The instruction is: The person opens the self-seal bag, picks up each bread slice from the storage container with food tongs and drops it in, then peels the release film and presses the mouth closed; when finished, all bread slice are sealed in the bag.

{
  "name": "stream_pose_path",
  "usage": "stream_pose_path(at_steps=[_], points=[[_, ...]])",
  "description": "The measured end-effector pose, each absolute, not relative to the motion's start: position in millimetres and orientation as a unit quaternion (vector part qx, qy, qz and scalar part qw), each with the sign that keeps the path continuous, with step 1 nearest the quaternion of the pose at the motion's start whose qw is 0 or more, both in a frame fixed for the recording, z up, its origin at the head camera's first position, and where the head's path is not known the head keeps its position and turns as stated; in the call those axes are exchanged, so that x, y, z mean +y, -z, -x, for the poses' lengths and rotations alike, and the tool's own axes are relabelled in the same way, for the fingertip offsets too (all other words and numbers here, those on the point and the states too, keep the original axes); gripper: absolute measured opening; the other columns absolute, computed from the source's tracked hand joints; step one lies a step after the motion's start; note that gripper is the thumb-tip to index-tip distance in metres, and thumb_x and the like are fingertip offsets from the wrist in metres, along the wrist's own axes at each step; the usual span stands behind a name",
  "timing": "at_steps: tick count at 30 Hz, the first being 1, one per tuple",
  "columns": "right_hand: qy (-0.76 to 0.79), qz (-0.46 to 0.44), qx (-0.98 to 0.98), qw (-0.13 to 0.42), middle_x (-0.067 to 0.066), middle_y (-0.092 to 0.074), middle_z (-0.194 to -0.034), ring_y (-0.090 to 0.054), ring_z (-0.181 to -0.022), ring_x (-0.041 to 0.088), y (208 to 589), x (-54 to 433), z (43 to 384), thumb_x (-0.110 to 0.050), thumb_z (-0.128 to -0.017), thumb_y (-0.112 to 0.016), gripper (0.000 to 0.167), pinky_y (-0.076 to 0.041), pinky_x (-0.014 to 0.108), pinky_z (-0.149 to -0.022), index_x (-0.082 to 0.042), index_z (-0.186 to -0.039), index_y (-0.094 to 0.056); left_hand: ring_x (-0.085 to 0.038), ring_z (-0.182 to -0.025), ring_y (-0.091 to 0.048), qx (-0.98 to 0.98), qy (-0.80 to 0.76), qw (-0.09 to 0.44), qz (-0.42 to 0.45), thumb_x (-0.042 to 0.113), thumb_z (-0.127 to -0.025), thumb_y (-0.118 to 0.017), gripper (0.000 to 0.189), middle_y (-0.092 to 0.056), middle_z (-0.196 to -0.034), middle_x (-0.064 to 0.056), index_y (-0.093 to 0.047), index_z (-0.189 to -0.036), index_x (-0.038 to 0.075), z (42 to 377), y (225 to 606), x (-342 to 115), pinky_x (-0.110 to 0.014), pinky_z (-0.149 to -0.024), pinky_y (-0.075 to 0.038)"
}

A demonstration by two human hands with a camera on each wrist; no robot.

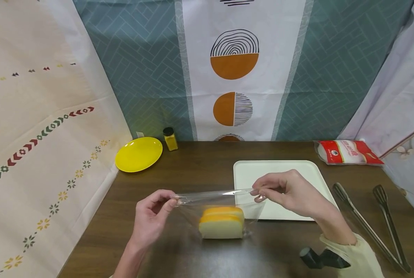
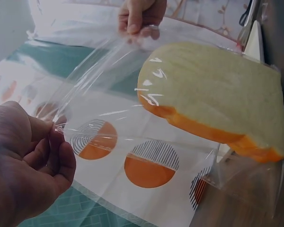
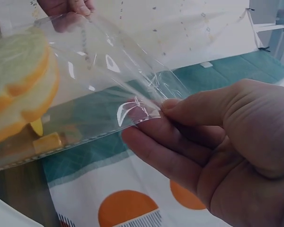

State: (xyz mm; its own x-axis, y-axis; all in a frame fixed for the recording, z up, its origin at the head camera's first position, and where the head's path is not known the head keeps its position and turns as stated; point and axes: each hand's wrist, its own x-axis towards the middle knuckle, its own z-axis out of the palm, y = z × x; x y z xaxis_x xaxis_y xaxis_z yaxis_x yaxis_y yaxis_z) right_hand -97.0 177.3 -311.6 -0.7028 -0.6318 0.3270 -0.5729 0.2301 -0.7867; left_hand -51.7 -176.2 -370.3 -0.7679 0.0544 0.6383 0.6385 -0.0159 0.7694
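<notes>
Between the two hands a clear plastic bag [image 1: 207,197] is stretched by its top edge. Slices of bread [image 1: 222,227] with orange crusts stand inside it, low in the bag near the table. My left hand [image 1: 152,216] pinches the left top corner between thumb and fingers. The right corner is pinched by my right hand [image 1: 290,193], which is over the white tray [image 1: 272,166]. In the left wrist view the bread [image 2: 213,94] shows through the film. The right wrist view shows the film [image 3: 146,111] held between thumb and fingertips.
A yellow plate [image 1: 139,154] and a yellow jar with a black lid [image 1: 170,139] stand at the back left. A red and white packet [image 1: 349,152] lies at the back right. Metal tongs [image 1: 366,227] lie spread on the right of the brown table [image 1: 200,166].
</notes>
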Motion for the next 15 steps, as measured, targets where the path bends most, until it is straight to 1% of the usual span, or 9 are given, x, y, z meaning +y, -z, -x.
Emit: stream_pose_path(at_steps=[5,10,15], points=[[0.505,0.374,0.777,0.036,0.001,-0.076,-0.094,-0.074,-0.082,0.016,312,172,97,0.004,-0.091,-0.07,0.016,-0.058,0.031,-0.074,-0.003,-0.105,-0.071,-0.013,-0.074,-0.065,-0.668,0.662,0.23,0.248,-0.025,-0.082,-0.063,0.019,-0.069,-0.087,-0.007,-0.065,-0.096,-0.012,48,365,-178,-0.021,-0.071,-0.055],[0.529,0.364,0.766,0.041,0.004,-0.076,-0.095,-0.074,-0.081,0.018,312,166,98,0.005,-0.091,-0.069,0.014,-0.059,0.034,-0.074,-0.003,-0.103,-0.07,-0.01,-0.078,-0.066,-0.682,0.65,0.244,0.229,-0.021,-0.085,-0.064,0.014,-0.068,-0.088,-0.008,-0.064,-0.096,-0.013,43,359,-183,-0.019,-0.074,-0.054],[0.56,0.349,0.749,0.056,0.005,-0.075,-0.094,-0.074,-0.08,0.022,314,158,99,0.005,-0.09,-0.069,0.013,-0.058,0.036,-0.077,-0.001,-0.102,-0.07,-0.013,-0.077,-0.068,-0.702,0.637,0.248,0.202,-0.016,-0.088,-0.065,0.008,-0.069,-0.086,-0.01,-0.064,-0.095,-0.013,39,356,-190,-0.024,-0.073,-0.056]])
